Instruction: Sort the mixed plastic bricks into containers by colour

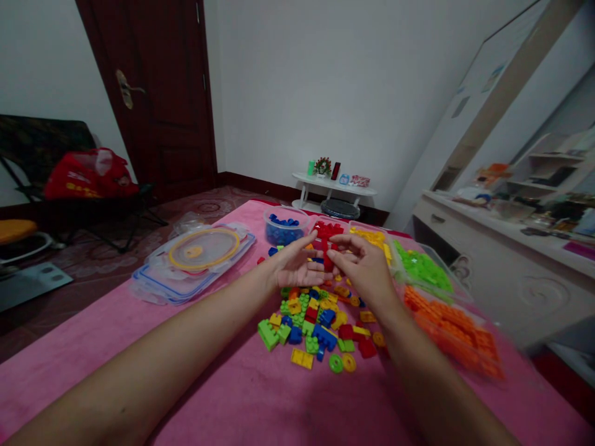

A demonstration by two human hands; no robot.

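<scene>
— While your hands meet just beyond the pile (316, 322), what sits between them?

— A red brick (328, 259), held above the pile's far edge. Your right hand (367, 267) pinches it, fingers curled round its right side. Your left hand (294, 265) is spread loose, palm turned to the brick, fingers stretched toward its foot. Whether they touch it, cannot tell.

— And round the pile?

— The pile itself is mixed bricks and rings in green, yellow, blue and red, lying loose on the pink cloth (223, 384). Beyond it to the left is a blue tub (284, 228). Straight beyond is a red tub (329, 228), partly behind your fingers, with a yellow tub (369, 236) just beside that. Right of the pile is a green tub (423, 267), then an orange tub (458, 331) nearer you, blurred. Left of the pile, well apart, is a stack of clear lids (195, 260), the top one ringed yellow.
</scene>
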